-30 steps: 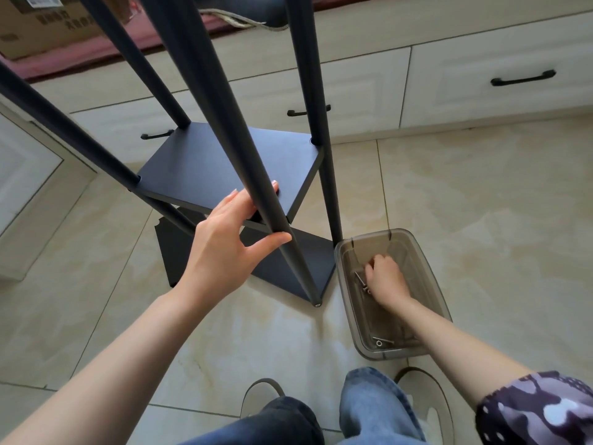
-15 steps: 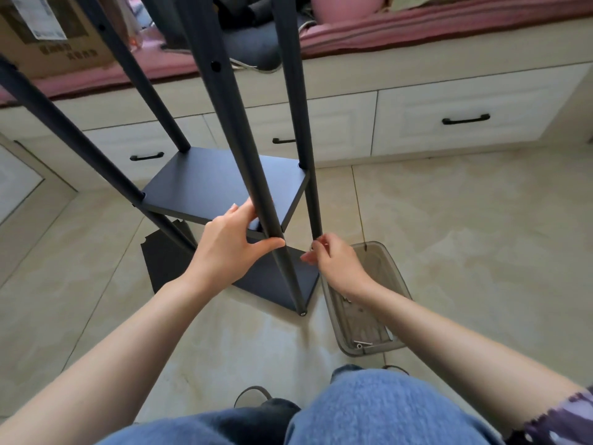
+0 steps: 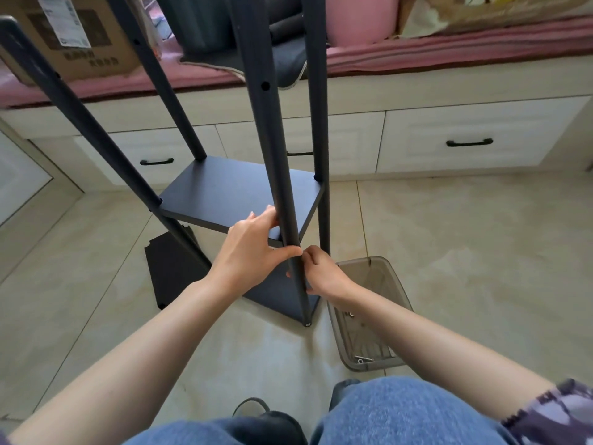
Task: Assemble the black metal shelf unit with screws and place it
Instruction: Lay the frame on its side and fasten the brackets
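The black shelf unit stands on the tiled floor, with four poles and a fitted shelf board (image 3: 224, 194). My left hand (image 3: 253, 248) grips the front pole (image 3: 272, 155) just above the board's near corner. Right beside it, my right hand (image 3: 324, 274) has its fingertips pinched against the same pole at that corner; the screw they hold is hidden. A second black board (image 3: 276, 293) lies lower, behind the pole's foot. Loose screws (image 3: 364, 359) lie in a clear grey plastic box (image 3: 398, 293) on the floor to the right.
A loose black panel (image 3: 173, 271) lies on the floor to the left. White drawers with black handles (image 3: 468, 142) run along the back under a pink-covered ledge holding a cardboard box (image 3: 64, 36) and a pink tub (image 3: 362, 20). My knees are at the bottom edge.
My right hand left the screw box and came up to the front pole by the shelf corner. My left hand kept its grip on the pole. The camera tilted upward.
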### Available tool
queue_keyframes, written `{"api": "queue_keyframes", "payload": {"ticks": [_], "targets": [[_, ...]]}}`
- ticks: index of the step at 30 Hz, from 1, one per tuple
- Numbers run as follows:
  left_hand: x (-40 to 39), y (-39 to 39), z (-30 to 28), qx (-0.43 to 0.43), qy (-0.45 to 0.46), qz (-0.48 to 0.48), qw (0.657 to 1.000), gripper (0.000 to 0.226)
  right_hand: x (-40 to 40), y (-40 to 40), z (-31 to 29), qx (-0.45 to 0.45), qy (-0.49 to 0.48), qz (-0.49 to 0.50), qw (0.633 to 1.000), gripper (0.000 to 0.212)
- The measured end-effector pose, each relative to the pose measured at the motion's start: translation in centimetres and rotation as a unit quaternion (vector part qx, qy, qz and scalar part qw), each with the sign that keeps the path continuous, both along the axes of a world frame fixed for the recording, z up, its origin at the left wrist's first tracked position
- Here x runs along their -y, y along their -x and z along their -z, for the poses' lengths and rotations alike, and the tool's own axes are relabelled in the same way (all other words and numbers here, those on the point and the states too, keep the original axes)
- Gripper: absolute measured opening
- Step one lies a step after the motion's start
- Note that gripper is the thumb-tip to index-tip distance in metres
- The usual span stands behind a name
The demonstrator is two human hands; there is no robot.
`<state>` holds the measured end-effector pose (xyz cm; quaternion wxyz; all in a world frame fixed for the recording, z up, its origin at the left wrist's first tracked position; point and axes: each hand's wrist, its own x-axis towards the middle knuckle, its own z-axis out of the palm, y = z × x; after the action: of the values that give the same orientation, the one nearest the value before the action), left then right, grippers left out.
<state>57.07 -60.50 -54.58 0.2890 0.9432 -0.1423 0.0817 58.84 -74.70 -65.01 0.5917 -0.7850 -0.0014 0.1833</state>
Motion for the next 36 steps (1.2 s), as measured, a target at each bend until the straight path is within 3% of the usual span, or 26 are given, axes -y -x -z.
{"api": "queue_keyframes", "payload": {"ticks": [15,24,36], "targets": [[2.2,-0.2,-1.6,0.029,0.048,-0.016,0.998,0.047,2.6,0.3,-2.8,0.032,0.034,0.036,0.998,0.024],[-2.1,-0.7,-4.4,0.029,0.106,-0.059,0.992,0.040,-0.4,-0.1,-6.2,0.088,0.065,0.017,0.994,0.025],[-9.8,3.0,-5.5,0.024,0.187,-0.125,0.974,0.039,-6.0,0.1,-8.3,0.121,0.009,-0.002,0.993,0.025]]}}
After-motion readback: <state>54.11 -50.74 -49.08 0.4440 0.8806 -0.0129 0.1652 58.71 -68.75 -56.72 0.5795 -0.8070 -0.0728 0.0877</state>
